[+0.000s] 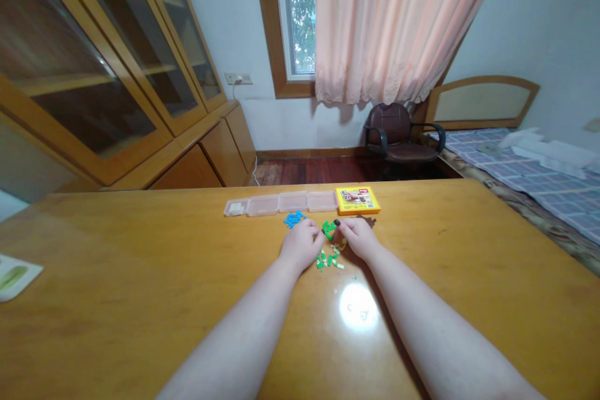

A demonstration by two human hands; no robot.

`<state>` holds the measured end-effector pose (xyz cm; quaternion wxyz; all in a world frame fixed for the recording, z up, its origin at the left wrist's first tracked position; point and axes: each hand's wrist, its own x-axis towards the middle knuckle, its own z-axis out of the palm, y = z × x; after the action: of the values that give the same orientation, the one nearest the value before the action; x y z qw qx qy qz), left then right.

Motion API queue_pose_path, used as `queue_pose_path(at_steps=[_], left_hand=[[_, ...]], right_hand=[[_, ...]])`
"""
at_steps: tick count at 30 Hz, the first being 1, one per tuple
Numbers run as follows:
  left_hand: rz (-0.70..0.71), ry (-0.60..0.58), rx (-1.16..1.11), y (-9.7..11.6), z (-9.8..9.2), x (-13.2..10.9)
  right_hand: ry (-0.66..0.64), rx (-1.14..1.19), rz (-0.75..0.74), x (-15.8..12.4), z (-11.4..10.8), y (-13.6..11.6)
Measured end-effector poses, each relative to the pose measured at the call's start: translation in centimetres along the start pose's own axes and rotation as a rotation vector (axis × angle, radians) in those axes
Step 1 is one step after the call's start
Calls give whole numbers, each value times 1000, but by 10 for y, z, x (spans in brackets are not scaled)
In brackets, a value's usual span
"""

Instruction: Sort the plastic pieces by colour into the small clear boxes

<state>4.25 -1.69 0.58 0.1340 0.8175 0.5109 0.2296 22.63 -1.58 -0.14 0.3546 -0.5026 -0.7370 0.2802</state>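
Small green pieces (pixel 329 229) lie in a little heap between my two hands. My left hand (pixel 302 244) rests on the table at the left of that heap, its fingers curled together; whatever they hold, if anything, is hidden. On the other side, my right hand (pixel 359 236) has its thumb and fingers pinched close to the green heap, and I cannot make out a piece in them. A mixed scatter of green and cream pieces (pixel 330 260) lies nearer to me. Blue pieces (pixel 294 219) form a pile behind my left hand, and brown pieces (pixel 368 220) sit behind my right.
A row of clear plastic trays (pixel 279 202) runs along the far part of the wooden table (pixel 140 300). At its right end lies a yellow box (pixel 357 200). A white object (pixel 17 276) is at the left edge. Beyond the table stands an office chair (pixel 398 134).
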Motion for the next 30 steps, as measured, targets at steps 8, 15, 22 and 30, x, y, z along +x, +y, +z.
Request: queue_pose_path(at_steps=[8,15,22,30], left_hand=[[33,-22,-26,0,0,0],[-188,-7,-8,-3,0,3],[-198,39,30,-4,-1,4],[-110,-13,152,-4,-4,3]], right_hand=[[-56,11,-49,0,1,-2],[-122,-64,-138,-2,1,-8],[-272,-69,-246,-3,4,-13],[-189,-134,-201,-2,2,-8]])
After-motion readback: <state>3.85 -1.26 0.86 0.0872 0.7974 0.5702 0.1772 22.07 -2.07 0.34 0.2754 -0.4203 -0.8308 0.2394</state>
